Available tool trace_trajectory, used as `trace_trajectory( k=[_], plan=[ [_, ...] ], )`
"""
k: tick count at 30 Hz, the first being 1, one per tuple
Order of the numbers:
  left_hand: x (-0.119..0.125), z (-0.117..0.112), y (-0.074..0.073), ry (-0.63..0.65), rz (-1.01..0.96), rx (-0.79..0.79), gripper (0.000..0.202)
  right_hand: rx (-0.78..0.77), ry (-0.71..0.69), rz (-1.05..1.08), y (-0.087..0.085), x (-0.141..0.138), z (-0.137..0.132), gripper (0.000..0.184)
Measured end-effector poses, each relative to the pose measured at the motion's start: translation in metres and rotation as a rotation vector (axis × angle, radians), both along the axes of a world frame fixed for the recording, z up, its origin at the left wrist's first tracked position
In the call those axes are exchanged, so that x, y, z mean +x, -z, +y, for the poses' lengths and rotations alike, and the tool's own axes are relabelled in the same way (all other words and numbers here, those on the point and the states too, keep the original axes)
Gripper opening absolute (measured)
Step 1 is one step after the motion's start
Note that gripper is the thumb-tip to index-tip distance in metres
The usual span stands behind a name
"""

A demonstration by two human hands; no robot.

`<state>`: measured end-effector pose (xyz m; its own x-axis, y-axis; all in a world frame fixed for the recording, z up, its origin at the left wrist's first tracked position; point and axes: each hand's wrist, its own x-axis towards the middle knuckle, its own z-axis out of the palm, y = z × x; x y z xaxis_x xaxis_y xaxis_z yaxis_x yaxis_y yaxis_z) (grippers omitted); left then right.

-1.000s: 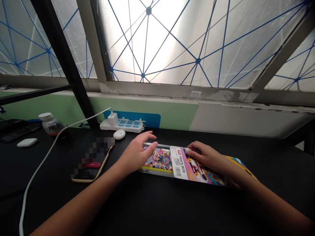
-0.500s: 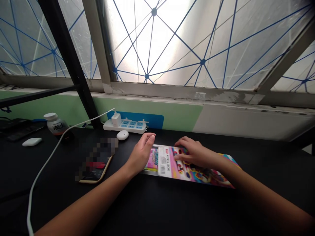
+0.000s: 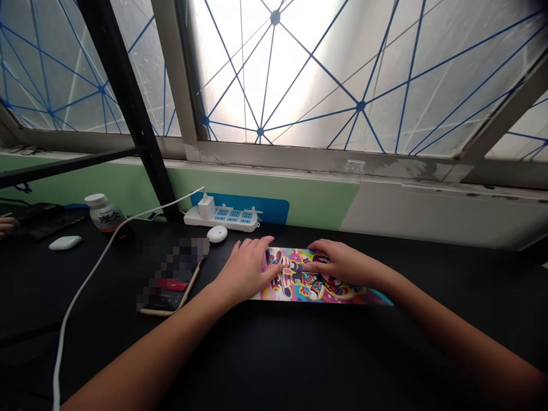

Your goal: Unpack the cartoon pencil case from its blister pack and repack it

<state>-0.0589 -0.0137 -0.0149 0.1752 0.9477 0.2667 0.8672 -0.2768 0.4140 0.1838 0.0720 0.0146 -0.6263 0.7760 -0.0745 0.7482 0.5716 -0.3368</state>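
Observation:
A flat, brightly printed pencil box [image 3: 299, 285] lies on the black desk, its cartoon pattern facing up. My left hand [image 3: 246, 267] is over its left end, with the thumb pressed on the printed face and the fingers at the far left corner. On the far long side, my right hand [image 3: 349, 264] grips the box, its thumb on top and its fingers bent at the back edge. The right hand and wrist cover part of the right half. What lies under the left palm is hidden.
Left of the box lies a phone [image 3: 171, 288], partly blurred out. Behind it are a round white case [image 3: 217, 234] and a power strip [image 3: 231, 219] with a plug. A white cable [image 3: 92, 285] crosses the left side, near a white bottle [image 3: 105, 214]. Another person's hand [image 3: 6, 226] shows far left.
My left hand has turned palm down onto the box's left end. The printed cover has shifted left, and its white label no longer shows. A person's hand has appeared at the far left.

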Motion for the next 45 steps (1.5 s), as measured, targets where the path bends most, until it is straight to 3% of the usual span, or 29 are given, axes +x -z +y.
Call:
trace_trajectory(
  k=[2, 4, 8, 10, 12, 14, 16, 18, 22, 27, 31, 34, 37, 41, 43, 45],
  plan=[
    [0.001, -0.002, -0.006, 0.010, 0.053, 0.096, 0.060, 0.043, 0.036, 0.051, -0.003, 0.015, -0.003, 0.050],
    [0.001, -0.006, -0.015, 0.024, 0.117, 0.234, 0.057, 0.228, 0.053, 0.082, -0.007, 0.017, -0.014, 0.041],
    [0.000, -0.017, -0.033, 0.013, 0.268, 0.429, 0.024, 0.641, -0.014, 0.026, -0.014, 0.002, -0.051, 0.020],
    [0.001, -0.020, -0.035, 0.037, 0.323, 0.444, 0.010, 0.777, -0.106, -0.011, -0.011, -0.004, -0.067, 0.013],
    [0.004, -0.021, -0.031, 0.119, 0.361, 0.410, 0.002, 0.867, -0.193, -0.040, 0.001, -0.004, -0.079, 0.019],
    [0.010, -0.022, -0.024, 0.235, 0.367, 0.322, 0.009, 0.916, -0.250, -0.063, 0.016, 0.000, -0.084, 0.024],
    [0.015, -0.022, -0.019, 0.316, 0.334, 0.219, 0.015, 0.935, -0.303, -0.062, 0.030, 0.007, -0.085, 0.023],
    [0.016, -0.021, -0.017, 0.306, 0.289, 0.158, 0.027, 0.891, -0.356, -0.032, 0.037, 0.014, -0.084, 0.019],
    [0.008, -0.015, -0.014, 0.235, 0.229, 0.171, 0.040, 0.565, -0.348, 0.068, 0.028, 0.025, -0.081, 0.018],
    [-0.005, -0.003, -0.001, 0.188, 0.181, 0.051, 0.079, 0.314, -0.188, 0.149, 0.018, 0.044, -0.062, 0.039],
    [-0.007, -0.003, -0.001, 0.211, 0.097, 0.017, 0.077, 0.189, 0.046, 0.104, 0.023, 0.063, -0.034, 0.065],
    [-0.004, -0.007, -0.007, 0.188, 0.116, 0.101, 0.082, 0.063, 0.109, 0.094, 0.025, 0.070, -0.021, 0.072],
    [-0.002, -0.012, -0.011, 0.148, 0.199, 0.206, 0.093, 0.119, 0.071, 0.158, 0.022, 0.071, -0.018, 0.073],
    [0.000, -0.017, -0.017, 0.145, 0.300, 0.342, 0.100, 0.395, 0.050, 0.224, 0.013, 0.064, -0.026, 0.079],
    [0.002, -0.019, -0.021, 0.137, 0.322, 0.425, 0.096, 0.520, 0.032, 0.231, 0.010, 0.059, -0.035, 0.078],
    [0.004, -0.021, -0.025, 0.114, 0.336, 0.490, 0.082, 0.626, 0.004, 0.227, 0.009, 0.051, -0.046, 0.066]
  ],
)
